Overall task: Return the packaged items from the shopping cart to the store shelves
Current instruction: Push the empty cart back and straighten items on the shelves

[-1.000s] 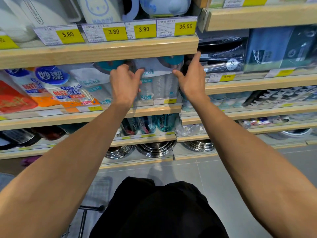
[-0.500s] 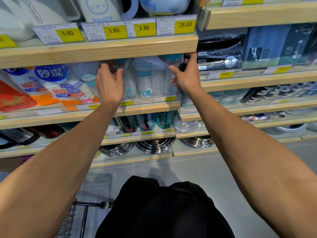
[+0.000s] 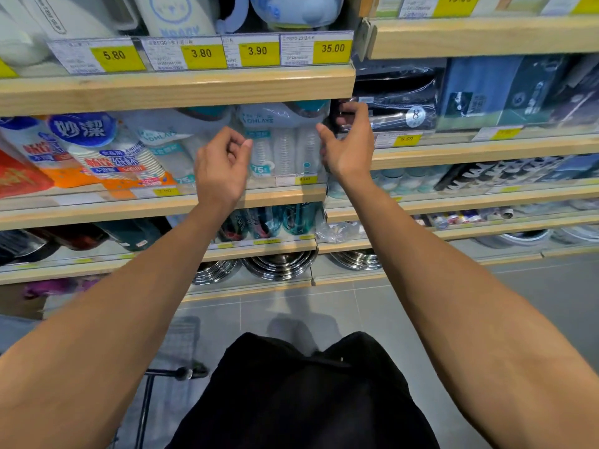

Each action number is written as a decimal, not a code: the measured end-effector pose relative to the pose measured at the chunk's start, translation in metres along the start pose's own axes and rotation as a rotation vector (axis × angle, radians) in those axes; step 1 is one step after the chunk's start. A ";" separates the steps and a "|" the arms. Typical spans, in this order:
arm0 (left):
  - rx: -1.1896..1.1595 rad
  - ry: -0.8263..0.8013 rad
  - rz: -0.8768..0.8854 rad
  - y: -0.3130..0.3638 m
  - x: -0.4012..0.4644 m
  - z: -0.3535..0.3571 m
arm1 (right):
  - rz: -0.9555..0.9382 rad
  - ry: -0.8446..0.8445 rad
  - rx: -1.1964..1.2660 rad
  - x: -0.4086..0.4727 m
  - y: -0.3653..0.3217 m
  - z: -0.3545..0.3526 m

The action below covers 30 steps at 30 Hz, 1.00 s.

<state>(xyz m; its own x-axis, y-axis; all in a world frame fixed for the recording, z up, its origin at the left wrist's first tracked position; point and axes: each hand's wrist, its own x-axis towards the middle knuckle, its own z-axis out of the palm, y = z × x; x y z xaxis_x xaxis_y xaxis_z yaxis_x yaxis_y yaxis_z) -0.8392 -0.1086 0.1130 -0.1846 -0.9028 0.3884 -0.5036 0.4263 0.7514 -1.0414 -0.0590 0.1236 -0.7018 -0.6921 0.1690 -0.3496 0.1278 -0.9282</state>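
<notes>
The shelves (image 3: 175, 89) have pale wood edges with a matt, lightly grained finish. The cup pack (image 3: 285, 147) is wrapped in clear, glossy plastic film that wrinkles and catches light. The price tags (image 3: 201, 53) are smooth paper behind shiny clear strips. The bowls (image 3: 280, 264) low down are polished, mirror-bright metal. The floor (image 3: 405, 319) is smooth grey tile with a dull sheen.

Retail shop aisle: light wooden shelf tiers (image 3: 181, 89) carry yellow price labels (image 3: 201, 55), packaged plastic cups (image 3: 282, 147) and stacked steel bowls (image 3: 278, 265).
</notes>
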 end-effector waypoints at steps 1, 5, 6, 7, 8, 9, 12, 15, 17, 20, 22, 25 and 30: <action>0.000 -0.028 0.006 0.010 -0.002 0.010 | -0.008 0.015 0.006 0.002 0.001 -0.007; -0.027 -0.110 0.072 0.065 -0.005 0.063 | -0.066 0.100 0.012 0.014 0.011 -0.048; -0.037 -0.116 0.098 0.084 -0.007 0.082 | -0.073 0.127 0.008 0.020 0.017 -0.064; -0.056 -0.121 0.118 0.102 -0.008 0.099 | -0.080 0.161 0.001 0.026 0.022 -0.080; -0.077 -0.131 0.132 0.121 -0.011 0.118 | -0.076 0.194 -0.011 0.034 0.029 -0.099; -0.097 -0.147 0.136 0.142 -0.013 0.139 | -0.065 0.220 -0.025 0.044 0.036 -0.121; -0.160 -0.247 0.132 0.194 -0.018 0.209 | -0.021 0.267 -0.079 0.081 0.066 -0.194; -0.143 -0.289 0.077 0.237 -0.012 0.269 | 0.058 0.248 -0.241 0.120 0.092 -0.269; -0.089 -0.301 0.013 0.259 -0.006 0.296 | 0.106 0.161 -0.388 0.145 0.108 -0.308; 0.111 -0.399 -0.057 0.282 0.002 0.325 | 0.064 -0.015 -0.532 0.175 0.126 -0.340; 0.262 -0.470 -0.066 0.290 0.002 0.337 | -0.021 -0.105 -0.622 0.183 0.133 -0.349; 0.300 -0.338 -0.102 0.298 0.001 0.346 | -0.148 -0.144 -0.726 0.187 0.140 -0.358; 0.316 -0.072 -0.225 0.314 0.018 0.337 | -0.131 -0.024 -0.582 0.204 0.146 -0.364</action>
<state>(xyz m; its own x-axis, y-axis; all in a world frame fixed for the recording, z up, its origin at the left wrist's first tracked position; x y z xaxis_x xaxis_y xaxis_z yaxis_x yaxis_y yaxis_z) -1.2852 -0.0104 0.1758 -0.0928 -0.9781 0.1861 -0.7713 0.1888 0.6078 -1.4616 0.0775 0.1433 -0.6177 -0.7435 0.2563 -0.7200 0.4036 -0.5646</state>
